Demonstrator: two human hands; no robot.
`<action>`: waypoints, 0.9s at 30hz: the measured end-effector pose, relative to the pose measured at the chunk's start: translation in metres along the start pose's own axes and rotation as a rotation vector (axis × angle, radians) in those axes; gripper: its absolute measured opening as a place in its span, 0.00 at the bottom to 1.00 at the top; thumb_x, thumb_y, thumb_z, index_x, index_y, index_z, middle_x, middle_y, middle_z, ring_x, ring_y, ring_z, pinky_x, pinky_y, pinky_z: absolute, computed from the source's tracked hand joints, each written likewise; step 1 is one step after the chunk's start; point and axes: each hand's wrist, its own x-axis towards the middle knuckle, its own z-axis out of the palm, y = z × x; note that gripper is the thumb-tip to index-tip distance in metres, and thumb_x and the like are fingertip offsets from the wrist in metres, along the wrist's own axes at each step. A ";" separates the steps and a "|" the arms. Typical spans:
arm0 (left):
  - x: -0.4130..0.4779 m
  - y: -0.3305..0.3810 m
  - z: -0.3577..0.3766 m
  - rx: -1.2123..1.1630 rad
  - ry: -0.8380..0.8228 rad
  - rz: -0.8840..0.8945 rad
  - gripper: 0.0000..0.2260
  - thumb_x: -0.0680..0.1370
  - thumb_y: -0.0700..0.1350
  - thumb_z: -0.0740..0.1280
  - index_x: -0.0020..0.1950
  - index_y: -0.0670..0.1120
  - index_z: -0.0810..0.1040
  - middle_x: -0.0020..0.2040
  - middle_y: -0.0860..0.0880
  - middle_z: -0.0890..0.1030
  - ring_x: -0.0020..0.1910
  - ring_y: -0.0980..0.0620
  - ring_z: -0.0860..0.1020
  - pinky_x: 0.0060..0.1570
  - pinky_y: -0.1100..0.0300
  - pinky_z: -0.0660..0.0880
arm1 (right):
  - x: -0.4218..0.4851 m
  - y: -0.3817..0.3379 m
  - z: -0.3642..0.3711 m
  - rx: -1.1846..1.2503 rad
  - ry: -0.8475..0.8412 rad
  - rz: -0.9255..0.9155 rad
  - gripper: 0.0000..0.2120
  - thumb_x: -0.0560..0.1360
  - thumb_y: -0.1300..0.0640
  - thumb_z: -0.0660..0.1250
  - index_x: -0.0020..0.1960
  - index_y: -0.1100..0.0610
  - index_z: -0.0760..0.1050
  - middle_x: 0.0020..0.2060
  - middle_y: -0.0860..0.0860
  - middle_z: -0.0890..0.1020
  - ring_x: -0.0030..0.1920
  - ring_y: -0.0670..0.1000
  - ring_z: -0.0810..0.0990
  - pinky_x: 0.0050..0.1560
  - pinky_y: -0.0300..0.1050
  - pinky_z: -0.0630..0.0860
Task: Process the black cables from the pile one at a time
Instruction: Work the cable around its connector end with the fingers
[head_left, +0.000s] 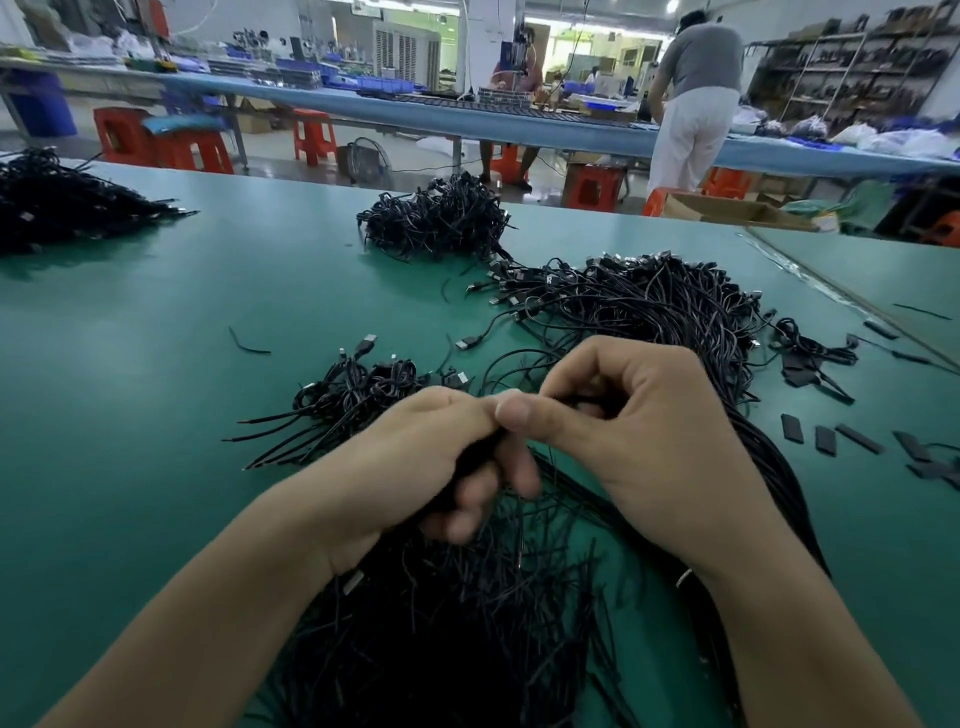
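Observation:
My left hand (436, 457) and my right hand (639, 426) meet over the green table (156, 364), thumbs touching. The left hand's fingers curl round a black bundle of cable ends (470, 457). My right hand pinches a thin black cable (571, 401) between thumb and fingers. Beneath both hands lies a big pile of black cables (467, 613) with loose ends sticking up. A long spread of USB-plug cables (649, 306) runs back to the right. A small coiled heap of cables (358, 395) lies just left of the hands.
Another black heap (441, 218) sits at the far middle of the table and one more heap (62, 202) at the far left. Short black sleeve pieces (826, 436) lie at the right. A person (691, 98) stands at a blue workbench behind, among red stools (311, 136).

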 end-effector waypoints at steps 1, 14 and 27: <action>0.000 0.002 -0.002 -0.082 -0.021 0.000 0.25 0.82 0.54 0.58 0.29 0.47 0.79 0.20 0.53 0.66 0.17 0.56 0.66 0.18 0.68 0.61 | 0.000 0.001 0.000 0.027 0.018 -0.008 0.15 0.67 0.42 0.75 0.35 0.54 0.80 0.24 0.46 0.72 0.26 0.41 0.66 0.27 0.35 0.64; 0.018 -0.002 -0.012 -0.697 0.325 0.505 0.18 0.78 0.53 0.60 0.51 0.42 0.85 0.48 0.45 0.87 0.51 0.48 0.85 0.48 0.61 0.81 | -0.008 -0.008 0.020 -0.298 -0.408 0.100 0.17 0.82 0.48 0.62 0.39 0.57 0.76 0.24 0.48 0.70 0.22 0.45 0.65 0.22 0.38 0.63; 0.003 -0.004 -0.002 -0.018 0.012 0.077 0.25 0.83 0.57 0.57 0.28 0.49 0.73 0.21 0.51 0.66 0.21 0.53 0.69 0.22 0.66 0.66 | 0.000 -0.002 -0.001 -0.044 0.024 -0.043 0.07 0.69 0.53 0.78 0.38 0.51 0.81 0.33 0.44 0.83 0.33 0.42 0.80 0.37 0.37 0.76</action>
